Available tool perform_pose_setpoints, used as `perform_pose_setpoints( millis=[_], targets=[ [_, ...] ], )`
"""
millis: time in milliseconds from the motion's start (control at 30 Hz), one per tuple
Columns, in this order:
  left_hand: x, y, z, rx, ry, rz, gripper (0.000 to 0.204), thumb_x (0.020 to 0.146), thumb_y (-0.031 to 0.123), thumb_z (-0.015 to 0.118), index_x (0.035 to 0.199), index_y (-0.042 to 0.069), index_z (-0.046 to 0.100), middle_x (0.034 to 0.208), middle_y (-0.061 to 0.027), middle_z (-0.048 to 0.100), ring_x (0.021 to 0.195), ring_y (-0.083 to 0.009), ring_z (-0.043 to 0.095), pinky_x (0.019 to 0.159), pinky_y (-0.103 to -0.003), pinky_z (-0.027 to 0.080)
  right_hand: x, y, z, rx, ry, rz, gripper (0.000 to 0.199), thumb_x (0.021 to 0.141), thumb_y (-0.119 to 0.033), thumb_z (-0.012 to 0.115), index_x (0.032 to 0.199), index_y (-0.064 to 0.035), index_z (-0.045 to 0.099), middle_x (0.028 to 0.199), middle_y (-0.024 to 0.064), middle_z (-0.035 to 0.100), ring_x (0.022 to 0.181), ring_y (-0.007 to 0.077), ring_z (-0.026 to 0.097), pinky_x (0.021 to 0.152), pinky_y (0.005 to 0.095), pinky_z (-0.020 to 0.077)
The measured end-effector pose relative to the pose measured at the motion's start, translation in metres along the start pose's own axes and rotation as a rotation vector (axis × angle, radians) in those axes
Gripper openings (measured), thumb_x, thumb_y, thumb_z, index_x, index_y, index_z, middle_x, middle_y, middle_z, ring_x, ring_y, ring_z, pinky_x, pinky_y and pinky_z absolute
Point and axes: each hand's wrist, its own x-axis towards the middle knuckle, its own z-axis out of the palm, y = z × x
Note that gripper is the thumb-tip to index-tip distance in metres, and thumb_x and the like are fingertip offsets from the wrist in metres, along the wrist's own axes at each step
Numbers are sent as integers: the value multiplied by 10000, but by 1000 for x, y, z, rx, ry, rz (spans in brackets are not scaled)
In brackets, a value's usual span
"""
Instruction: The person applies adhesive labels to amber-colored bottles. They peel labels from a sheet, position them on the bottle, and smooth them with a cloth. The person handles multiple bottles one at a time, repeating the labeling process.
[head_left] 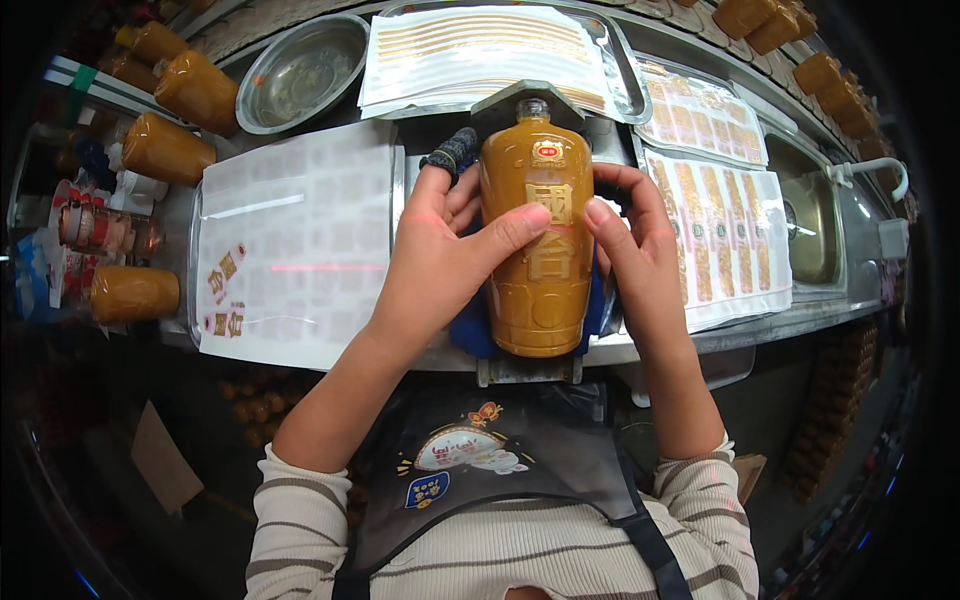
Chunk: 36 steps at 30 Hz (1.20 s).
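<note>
A brown-yellow glazed bottle point(537, 310) with a clear neck lies in a metal cradle point(530, 374) lined with blue cloth, its neck pointing away from me. Gold characters and a small red-and-gold emblem sit on its front. My left hand point(450, 230) holds the bottle's left side, its thumb pressed on the gold characters; a dark knitted cover wraps one fingertip. From the right, my right hand point(638, 240) grips the other side, thumb near the characters' edge. The fingers behind the bottle are partly hidden.
Left lies a white sheet point(330, 320) with a few gold decals; beyond are a metal bowl point(300, 75) and striped sheets point(480, 60). Gold-label sheets point(715, 230) and a sink point(808, 225) stand right. Similar bottles point(135, 294) line the left edge.
</note>
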Motion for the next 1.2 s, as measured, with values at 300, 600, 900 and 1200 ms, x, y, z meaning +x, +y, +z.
perform_pose_setpoints(
  millis=[300, 600, 900, 1200],
  targets=[
    [5, 0, 3, -45, -21, 6, 673, 869, 108, 789, 1378, -49, 377, 1383, -214, 525, 1271, -235, 545, 1047, -348, 483, 4, 11, 5, -90, 3, -125, 545, 908, -216, 744, 1304, -1, 436, 1193, 142, 600, 729, 80, 664, 604, 203, 512],
    [19, 18, 15, -3, 48, -36, 557, 847, 143, 812, 1217, -70, 455, 1192, -194, 630, 1083, -205, 648, 915, -321, 551, 9, 8, 4, -60, 4, -123, 539, 910, -242, 748, 1283, -2, 442, 1122, 142, 614, 764, 96, 670, 622, 217, 531],
    [21, 10, 16, 52, 47, 1, 551, 823, 171, 837, 1144, -54, 449, 1167, -201, 632, 1063, -200, 651, 887, -318, 558, 7, 9, 4, -73, -7, -110, 551, 913, -254, 749, 1292, 0, 440, 1158, 154, 598, 767, 94, 669, 621, 206, 527],
    [8, 7, 9, 112, -19, 15, 536, 827, 156, 840, 1070, -15, 394, 1220, -211, 609, 1159, -207, 605, 944, -330, 538, -1, 14, -1, -86, -38, -110, 627, 909, -226, 749, 1375, 18, 406, 1269, 195, 536, 748, 84, 662, 609, 191, 516]
  ],
)
